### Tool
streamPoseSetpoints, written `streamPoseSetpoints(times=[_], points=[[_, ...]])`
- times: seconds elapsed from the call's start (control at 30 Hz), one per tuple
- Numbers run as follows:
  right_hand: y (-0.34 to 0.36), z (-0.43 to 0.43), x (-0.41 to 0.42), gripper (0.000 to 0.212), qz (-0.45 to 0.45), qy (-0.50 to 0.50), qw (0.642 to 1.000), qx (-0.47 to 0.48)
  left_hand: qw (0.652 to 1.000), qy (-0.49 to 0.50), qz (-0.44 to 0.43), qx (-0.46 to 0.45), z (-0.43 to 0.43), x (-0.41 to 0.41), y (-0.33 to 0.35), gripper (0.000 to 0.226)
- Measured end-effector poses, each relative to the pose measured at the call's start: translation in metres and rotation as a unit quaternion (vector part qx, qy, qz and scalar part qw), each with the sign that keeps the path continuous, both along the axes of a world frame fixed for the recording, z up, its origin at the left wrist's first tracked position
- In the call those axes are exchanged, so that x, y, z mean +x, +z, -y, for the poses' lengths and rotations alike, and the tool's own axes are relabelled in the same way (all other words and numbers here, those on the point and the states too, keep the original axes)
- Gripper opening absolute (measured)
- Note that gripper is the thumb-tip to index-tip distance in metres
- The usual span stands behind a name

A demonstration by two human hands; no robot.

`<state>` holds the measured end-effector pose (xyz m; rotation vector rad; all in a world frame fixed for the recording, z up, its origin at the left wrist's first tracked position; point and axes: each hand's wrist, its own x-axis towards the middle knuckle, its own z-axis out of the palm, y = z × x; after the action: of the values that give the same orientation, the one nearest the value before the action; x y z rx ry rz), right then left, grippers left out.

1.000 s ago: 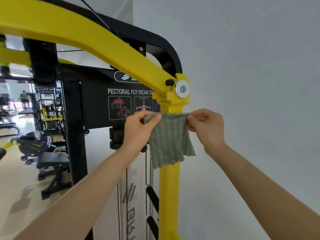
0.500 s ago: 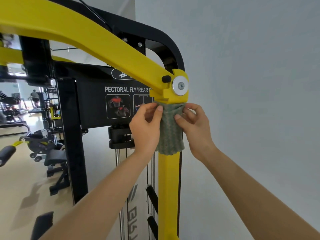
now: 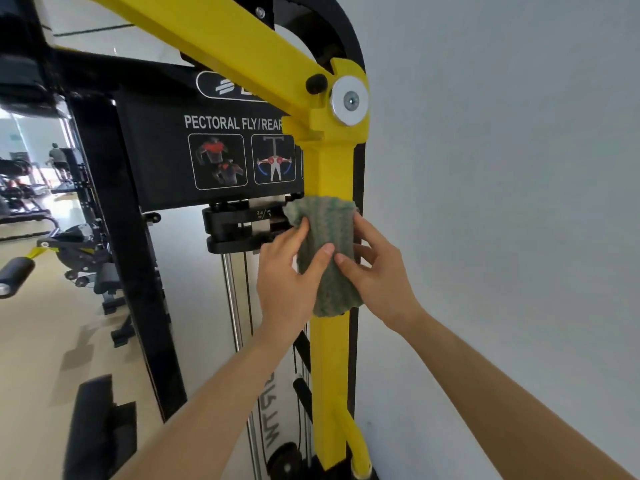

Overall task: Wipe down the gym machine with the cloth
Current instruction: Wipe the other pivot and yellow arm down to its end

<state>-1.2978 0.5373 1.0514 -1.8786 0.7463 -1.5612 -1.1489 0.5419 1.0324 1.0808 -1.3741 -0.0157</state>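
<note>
Far left of the hands, a black roller pad (image 3: 15,271) and a black padded seat (image 3: 93,427) stood over the tan floor (image 3: 34,341). Nearer the left hand, the pectoral fly machine (image 3: 104,84) rose on a black upright (image 3: 135,289). It carried a black instruction placard (image 3: 214,161), printed "PECTORAL FLY/REAR", above and left of the hands. Beneath the placard, just left of the left hand's fingers, sat the black top weight plate (image 3: 235,230). Chrome guide rods (image 3: 231,306) ran down below it.

The left hand (image 3: 291,282) gripped the cloth (image 3: 325,237) from the left, thumb laid across its front, fingers curled against its left edge. The cloth, green-grey and ribbed, was wrapped round the front of the yellow post (image 3: 329,375), touching it, between the two hands. Bare yellow showed above and below the cloth. Above the hands, a yellow arm (image 3: 225,39) met the post at a silver pivot cap (image 3: 349,100).

The right hand (image 3: 381,285) gripped the cloth from the right, thumb on the front just beside the left thumb, fingers curled round the post's right side. Right of that hand stood a plain grey wall (image 3: 502,202).
</note>
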Motion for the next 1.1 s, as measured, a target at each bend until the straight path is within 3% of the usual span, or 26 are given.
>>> streamPoseSetpoints(times=[0.33, 0.63, 0.87, 1.0, 1.1], points=[[-0.101, -0.006, 0.000, 0.054, -0.022, -0.023, 0.996, 0.078, 0.996, 0.012, 0.009, 0.089, -0.015, 0.003, -0.101, 0.068], [-0.174, -0.014, 0.002, 0.051, -0.040, -0.054, 0.985, 0.157, 0.987, 0.024, 0.025, 0.156, -0.021, 0.007, -0.176, 0.052], [-0.219, -0.024, 0.004, 0.047, -0.108, -0.107, 0.967, 0.205, 0.968, -0.052, -0.051, 0.238, -0.027, 0.000, -0.222, 0.047], [-0.240, -0.041, 0.003, 0.017, -0.120, -0.178, 0.950, 0.228, 0.956, -0.068, -0.106, 0.264, -0.039, -0.011, -0.241, 0.042], [-0.245, -0.062, 0.003, 0.018, -0.119, -0.212, 0.949, 0.203, 0.951, -0.077, -0.142, 0.265, -0.052, -0.020, -0.249, 0.035]])
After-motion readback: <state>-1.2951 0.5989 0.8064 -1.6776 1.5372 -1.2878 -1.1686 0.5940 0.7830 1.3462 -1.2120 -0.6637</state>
